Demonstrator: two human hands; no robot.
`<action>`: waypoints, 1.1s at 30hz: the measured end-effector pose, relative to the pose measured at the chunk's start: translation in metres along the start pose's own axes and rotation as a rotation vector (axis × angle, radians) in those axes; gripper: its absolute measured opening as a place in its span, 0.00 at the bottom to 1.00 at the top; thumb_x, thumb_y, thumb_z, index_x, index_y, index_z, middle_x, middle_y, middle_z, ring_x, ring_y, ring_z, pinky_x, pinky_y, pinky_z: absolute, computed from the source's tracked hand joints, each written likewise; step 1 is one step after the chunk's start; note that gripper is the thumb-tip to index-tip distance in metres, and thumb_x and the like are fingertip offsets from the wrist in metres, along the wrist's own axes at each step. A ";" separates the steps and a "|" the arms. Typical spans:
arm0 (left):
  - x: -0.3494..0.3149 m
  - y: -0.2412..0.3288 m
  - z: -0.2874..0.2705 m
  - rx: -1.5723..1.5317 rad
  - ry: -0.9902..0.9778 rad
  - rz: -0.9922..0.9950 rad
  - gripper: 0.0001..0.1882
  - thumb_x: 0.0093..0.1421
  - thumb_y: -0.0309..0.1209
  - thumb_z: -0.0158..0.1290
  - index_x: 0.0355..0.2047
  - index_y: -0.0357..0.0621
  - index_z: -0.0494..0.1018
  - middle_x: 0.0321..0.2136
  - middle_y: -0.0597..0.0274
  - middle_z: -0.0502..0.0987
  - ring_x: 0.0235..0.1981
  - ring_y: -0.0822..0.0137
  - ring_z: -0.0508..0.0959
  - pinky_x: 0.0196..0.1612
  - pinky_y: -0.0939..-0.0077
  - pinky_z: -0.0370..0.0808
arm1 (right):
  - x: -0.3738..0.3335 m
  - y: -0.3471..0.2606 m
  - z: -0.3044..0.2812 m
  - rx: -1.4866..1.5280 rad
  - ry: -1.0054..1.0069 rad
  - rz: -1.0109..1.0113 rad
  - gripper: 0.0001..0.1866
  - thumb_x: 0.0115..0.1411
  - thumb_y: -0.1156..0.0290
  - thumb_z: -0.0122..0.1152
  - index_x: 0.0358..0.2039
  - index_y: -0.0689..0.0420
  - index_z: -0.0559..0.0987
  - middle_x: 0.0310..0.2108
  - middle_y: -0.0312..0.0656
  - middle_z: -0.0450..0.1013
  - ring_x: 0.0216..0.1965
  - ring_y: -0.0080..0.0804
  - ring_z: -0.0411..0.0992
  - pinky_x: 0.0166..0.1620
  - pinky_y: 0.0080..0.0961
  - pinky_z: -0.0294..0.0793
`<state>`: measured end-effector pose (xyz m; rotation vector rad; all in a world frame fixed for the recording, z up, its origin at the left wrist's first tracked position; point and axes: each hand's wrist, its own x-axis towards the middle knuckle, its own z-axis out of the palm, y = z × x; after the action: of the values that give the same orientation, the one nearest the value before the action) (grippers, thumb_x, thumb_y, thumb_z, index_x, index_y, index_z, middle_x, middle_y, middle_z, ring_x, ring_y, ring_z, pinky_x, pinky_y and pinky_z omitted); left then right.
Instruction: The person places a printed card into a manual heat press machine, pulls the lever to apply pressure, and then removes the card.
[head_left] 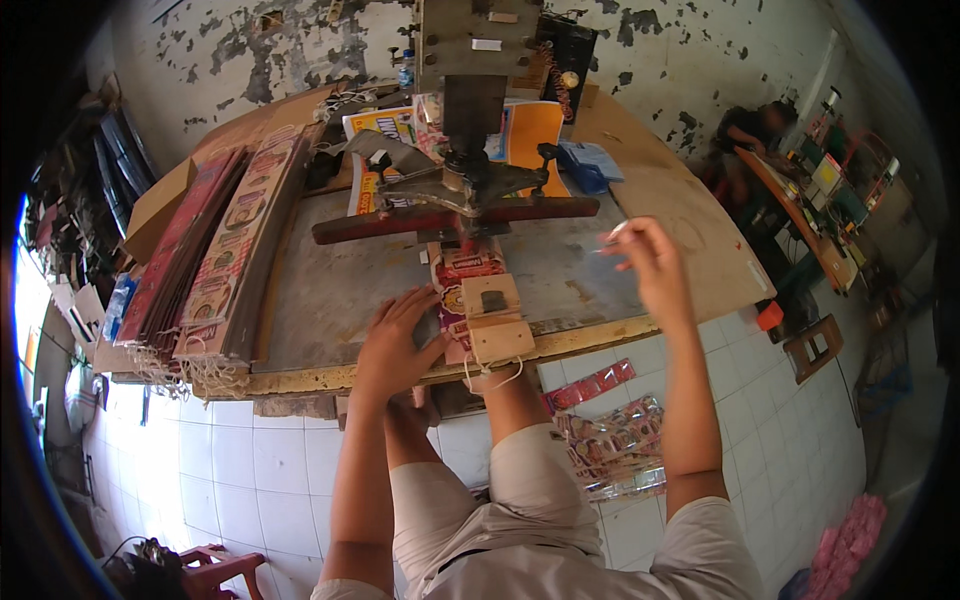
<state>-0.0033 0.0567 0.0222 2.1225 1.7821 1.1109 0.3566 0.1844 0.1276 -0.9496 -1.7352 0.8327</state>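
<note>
Card (497, 338) appears laid over 1 red printed strip (470, 265) at the near edge of the table (690, 235), seemingly so the strip's far end is lined up beneath the press (465, 180). Beside it, the left hand (393, 338) is rested with fingers spread, nothing gripped, probably for steadying. The right hand (648, 265) is raised, fingers curled; whether anything is pinched cannot be told.
</note>
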 end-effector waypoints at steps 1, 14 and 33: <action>0.000 -0.001 -0.001 -0.004 0.003 0.005 0.30 0.63 0.39 0.67 0.64 0.43 0.78 0.67 0.49 0.77 0.74 0.50 0.71 0.78 0.48 0.61 | -0.004 -0.007 0.024 -0.051 -0.069 0.001 0.10 0.80 0.61 0.56 0.47 0.55 0.77 0.49 0.42 0.86 0.48 0.28 0.84 0.48 0.30 0.81; -0.001 -0.005 -0.001 0.000 0.014 0.014 0.33 0.62 0.38 0.67 0.66 0.42 0.77 0.68 0.48 0.77 0.73 0.50 0.72 0.77 0.50 0.62 | 0.005 0.032 0.116 -0.255 -0.386 -0.448 0.12 0.75 0.70 0.61 0.53 0.60 0.83 0.50 0.52 0.84 0.53 0.50 0.82 0.58 0.44 0.78; 0.065 0.011 0.012 -0.378 0.154 -0.291 0.12 0.70 0.34 0.64 0.46 0.37 0.85 0.34 0.54 0.87 0.32 0.65 0.83 0.38 0.67 0.79 | 0.050 0.109 0.113 0.166 -0.121 0.155 0.28 0.66 0.72 0.76 0.63 0.58 0.75 0.42 0.39 0.83 0.42 0.25 0.78 0.46 0.28 0.77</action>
<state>0.0141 0.1159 0.0476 1.5468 1.7050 1.4233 0.2622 0.2660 0.0197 -0.9461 -1.6795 1.1374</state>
